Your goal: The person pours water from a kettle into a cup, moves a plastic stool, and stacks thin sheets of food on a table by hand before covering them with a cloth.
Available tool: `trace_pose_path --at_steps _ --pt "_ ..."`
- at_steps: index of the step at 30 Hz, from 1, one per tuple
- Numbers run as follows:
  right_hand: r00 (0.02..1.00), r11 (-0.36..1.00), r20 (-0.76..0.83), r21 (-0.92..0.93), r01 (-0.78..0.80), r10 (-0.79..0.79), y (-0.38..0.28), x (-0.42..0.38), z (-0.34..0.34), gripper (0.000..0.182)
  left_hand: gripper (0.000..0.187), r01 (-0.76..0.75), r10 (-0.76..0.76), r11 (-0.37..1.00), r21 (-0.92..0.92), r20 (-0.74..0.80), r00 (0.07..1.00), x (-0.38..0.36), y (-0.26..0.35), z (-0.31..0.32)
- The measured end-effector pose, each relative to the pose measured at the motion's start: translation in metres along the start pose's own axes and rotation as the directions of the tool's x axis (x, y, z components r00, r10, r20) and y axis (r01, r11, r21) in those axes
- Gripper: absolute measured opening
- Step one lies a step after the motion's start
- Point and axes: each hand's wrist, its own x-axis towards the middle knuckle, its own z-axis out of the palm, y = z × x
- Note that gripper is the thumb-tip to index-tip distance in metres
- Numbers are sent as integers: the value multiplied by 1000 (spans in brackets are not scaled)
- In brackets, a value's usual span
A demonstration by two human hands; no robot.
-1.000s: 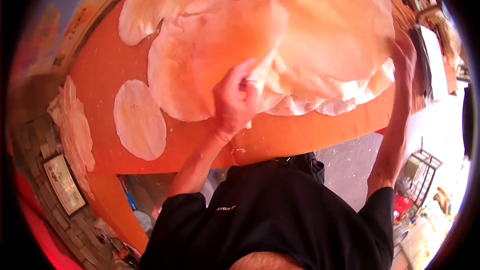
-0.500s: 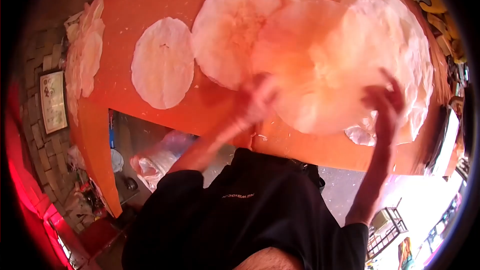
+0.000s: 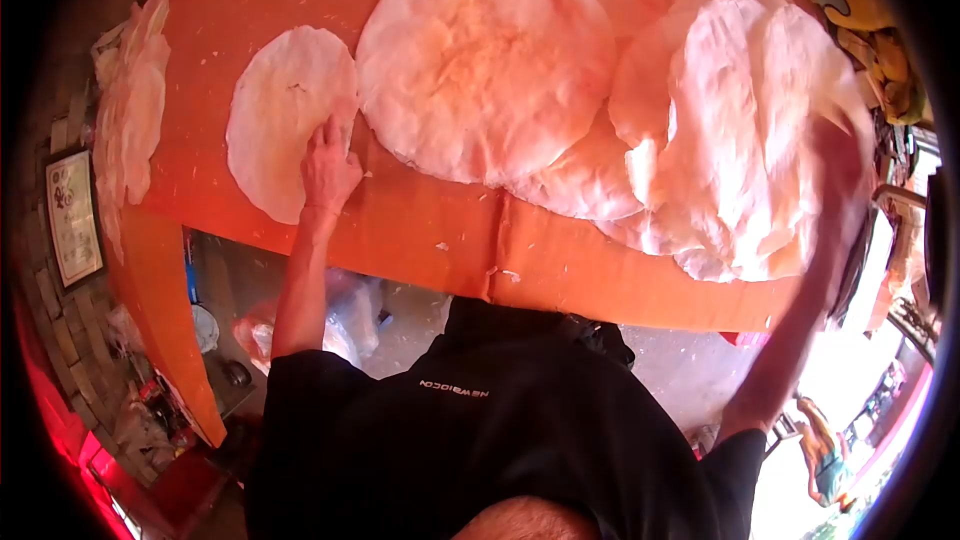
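My left hand [image 3: 331, 168] rests on the right edge of a round flat bread [image 3: 275, 120] at the left, its fingers partly spread and pointing away from me. Beside it on the orange table [image 3: 420, 215] lies a larger round flatbread [image 3: 485, 60] with a yellowish middle. My right hand [image 3: 838, 145] is blurred at the right edge of a heap of folded, overlapping sheets [image 3: 740, 130]; its fingers cannot be made out.
More flat sheets [image 3: 130, 110] lie along the table's far left side. A framed picture [image 3: 73, 217] is at the left against the bricks. Plastic bags [image 3: 345, 325] show beneath the table. At lower right a person [image 3: 825, 455] is visible in bright light.
My left hand has moved left onto the small round sheet. My right hand has gone right and away from me. The large blurred sheet between my hands now lies among the others at the right.
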Motion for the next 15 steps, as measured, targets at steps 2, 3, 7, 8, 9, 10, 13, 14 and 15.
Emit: trace_pose_path --at_steps 2,3,7,8,9,10,13,14,15 --pt "988 972 136 231 37 -70 63 31 100 45 53 26 -25 999 -21 61 998 3 -9 -4" --pt "989 996 148 93 5 -19 44 38 150 50 54 66 -62 997 -30 121 991 3 -17 -6" --pt "978 926 22 -318 204 -209 84 115 265 65 45 155 -141 958 -242 77 987 -13 -58 -30" --pt "999 906 34 -421 42 -31 68 120 268 57 36 106 -124 888 -448 -10 992 -25 -103 -6" --pt "999 918 2 -394 -41 46 90 142 292 40 35 95 -103 854 -511 13 995 -27 -112 -17" --pt "990 903 95 -408 136 -106 103 160 310 34 35 178 -167 856 -485 67 984 -34 -141 -16" --pt "984 939 117 -333 -86 132 25 137 285 47 39 212 -252 712 -670 37 967 -30 -90 -65" --pt "989 948 131 -318 -30 75 16 136 293 43 39 188 -227 704 -685 34 973 -25 -79 -75" --pt "989 953 149 -301 33 12 8 131 296 38 39 219 -242 664 -715 71 968 -23 -71 -81"
